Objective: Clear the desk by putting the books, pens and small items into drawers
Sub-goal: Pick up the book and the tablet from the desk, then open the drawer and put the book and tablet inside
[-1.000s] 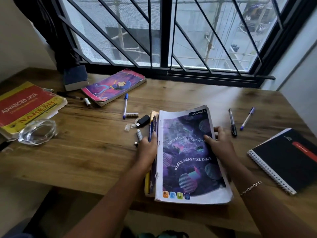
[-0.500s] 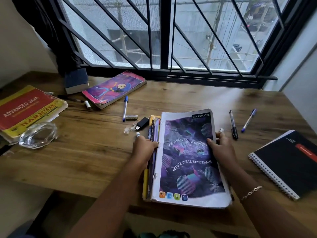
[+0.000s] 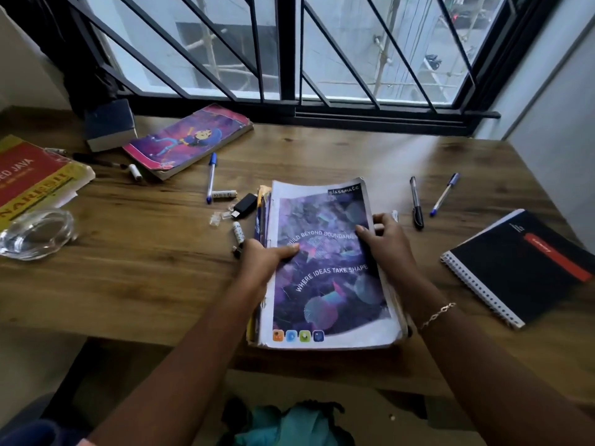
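A stack of notebooks (image 3: 328, 304) with a purple cover on top lies at the desk's front edge. My left hand (image 3: 264, 262) clasps its left side, thumb on the cover. My right hand (image 3: 384, 243) grips the right edge, fingers on the cover. Loose on the wooden desk (image 3: 145, 272) are a blue pen (image 3: 211, 177), two batteries (image 3: 223, 195) (image 3: 238, 231), a black USB stick (image 3: 244, 206), a black pen (image 3: 416, 202) and another blue pen (image 3: 445, 194). A pink cartoon book (image 3: 190, 140), a red-yellow Java book (image 3: 35, 178) and a black spiral notebook (image 3: 528, 265) also lie there.
A glass ashtray (image 3: 35, 233) sits at the left. A dark blue thick book (image 3: 109, 125) leans at the back left by the barred window (image 3: 289, 59). A marker (image 3: 96, 160) and white cap (image 3: 135, 172) lie beside the Java book. No drawer is in view.
Both hands have pulled the stack a little toward the front edge. My left thumb has come onto the cover and my right hand has slid further over the right edge.
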Demonstrator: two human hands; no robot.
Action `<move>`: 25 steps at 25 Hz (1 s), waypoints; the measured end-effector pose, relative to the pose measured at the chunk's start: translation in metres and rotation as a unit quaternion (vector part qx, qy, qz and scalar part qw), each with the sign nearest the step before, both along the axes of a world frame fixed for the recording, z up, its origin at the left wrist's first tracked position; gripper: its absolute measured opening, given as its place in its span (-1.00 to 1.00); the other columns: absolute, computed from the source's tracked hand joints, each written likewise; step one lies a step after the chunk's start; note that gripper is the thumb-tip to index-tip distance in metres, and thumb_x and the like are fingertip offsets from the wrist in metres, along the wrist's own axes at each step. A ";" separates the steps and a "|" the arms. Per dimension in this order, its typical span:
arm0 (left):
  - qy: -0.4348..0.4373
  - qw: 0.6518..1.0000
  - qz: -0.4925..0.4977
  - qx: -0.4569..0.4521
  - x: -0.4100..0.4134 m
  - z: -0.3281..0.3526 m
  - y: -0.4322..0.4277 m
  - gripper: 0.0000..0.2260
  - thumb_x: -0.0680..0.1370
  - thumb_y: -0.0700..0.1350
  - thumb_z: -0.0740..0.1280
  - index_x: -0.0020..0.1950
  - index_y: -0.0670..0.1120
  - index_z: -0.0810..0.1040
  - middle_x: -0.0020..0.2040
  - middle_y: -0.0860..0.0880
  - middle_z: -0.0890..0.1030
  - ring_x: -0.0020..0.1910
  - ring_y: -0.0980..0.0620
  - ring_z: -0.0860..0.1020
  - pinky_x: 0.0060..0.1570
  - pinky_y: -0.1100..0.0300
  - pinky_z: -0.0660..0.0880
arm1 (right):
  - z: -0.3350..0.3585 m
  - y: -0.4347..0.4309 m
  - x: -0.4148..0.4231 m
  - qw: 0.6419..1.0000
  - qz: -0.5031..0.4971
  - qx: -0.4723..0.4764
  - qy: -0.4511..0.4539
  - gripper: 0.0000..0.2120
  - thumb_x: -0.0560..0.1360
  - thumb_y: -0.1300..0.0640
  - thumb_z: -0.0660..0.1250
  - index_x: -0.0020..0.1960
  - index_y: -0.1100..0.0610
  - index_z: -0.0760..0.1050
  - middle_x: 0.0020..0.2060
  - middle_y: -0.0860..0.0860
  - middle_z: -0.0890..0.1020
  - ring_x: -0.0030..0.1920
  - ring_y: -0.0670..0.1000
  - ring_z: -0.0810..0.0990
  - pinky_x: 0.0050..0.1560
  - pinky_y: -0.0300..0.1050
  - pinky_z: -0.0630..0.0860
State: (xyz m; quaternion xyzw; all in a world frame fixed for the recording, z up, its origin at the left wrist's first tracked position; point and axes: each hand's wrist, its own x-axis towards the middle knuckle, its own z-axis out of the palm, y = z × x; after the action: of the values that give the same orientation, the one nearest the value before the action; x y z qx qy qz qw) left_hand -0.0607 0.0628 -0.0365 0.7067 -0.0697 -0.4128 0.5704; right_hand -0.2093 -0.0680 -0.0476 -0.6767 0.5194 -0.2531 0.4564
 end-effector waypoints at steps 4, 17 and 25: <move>-0.089 0.995 0.016 0.046 0.001 -0.008 -0.001 -0.48 0.34 -0.17 0.52 0.18 -0.34 0.42 0.13 -0.32 0.55 0.09 -0.28 0.56 0.12 -0.16 0.51 | 0.009 0.012 -0.033 0.999 -0.010 -0.008 -0.043 -0.72 0.49 0.11 0.34 0.14 0.20 0.46 -0.15 0.02 0.55 -0.15 0.02 0.53 -0.08 -0.04 0.46; -0.407 0.888 -0.102 -0.189 -0.127 0.039 0.064 -0.86 0.49 -0.22 0.32 0.03 -0.22 0.50 -0.04 -0.11 0.54 0.00 -0.09 0.51 0.04 0.03 0.45 | 0.014 0.122 -0.086 0.955 -0.146 -0.017 -0.257 -0.90 0.55 0.20 0.23 -0.13 0.09 0.47 -0.31 0.00 0.56 -0.37 -0.13 0.53 -0.33 -0.30 0.50; 0.091 0.989 -0.089 0.081 -0.170 -0.065 0.119 -0.89 0.59 -0.16 0.20 -0.06 -0.11 0.51 -0.14 -0.12 0.56 -0.17 -0.05 0.51 -0.12 0.11 0.45 | -0.049 0.196 -0.113 0.905 -0.264 0.039 -0.331 -0.67 0.57 0.12 0.19 -0.38 0.08 0.43 -0.58 -0.08 0.52 -0.57 -0.14 0.42 -0.55 -0.33 0.34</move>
State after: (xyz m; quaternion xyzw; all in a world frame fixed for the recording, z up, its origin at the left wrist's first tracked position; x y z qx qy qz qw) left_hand -0.2303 0.1814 -0.1010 0.7012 -0.0467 -0.5285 0.4763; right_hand -0.3225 0.1281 -0.0965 -0.3740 0.5078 -0.5534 0.5441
